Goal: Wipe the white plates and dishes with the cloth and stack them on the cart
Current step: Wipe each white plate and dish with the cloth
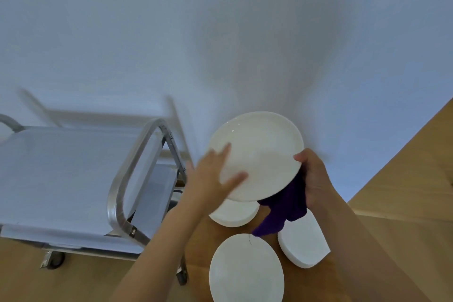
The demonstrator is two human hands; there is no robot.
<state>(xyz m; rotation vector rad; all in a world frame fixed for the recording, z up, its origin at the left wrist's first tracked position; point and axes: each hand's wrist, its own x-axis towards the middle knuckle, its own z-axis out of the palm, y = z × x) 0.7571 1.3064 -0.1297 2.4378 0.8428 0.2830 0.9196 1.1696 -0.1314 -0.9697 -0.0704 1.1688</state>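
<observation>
A round white plate (262,152) is held up above the wooden table (198,252). My left hand (208,179) holds its left rim, fingers spread across the face. My right hand (313,176) grips the right rim together with a purple cloth (282,213), which hangs down under the plate. Below, on the table, lie a white dish (235,213), a large white plate (245,270) and a white dish (304,240) on the right. The metal cart (61,179) stands to the left, and its top shelf shows no dishes.
The cart's steel handle loop (132,179) rises between the cart top and my left arm. A white wall (220,32) fills the background. Wooden floor (404,167) shows at the right, and the cart's castors (55,258) stand on it.
</observation>
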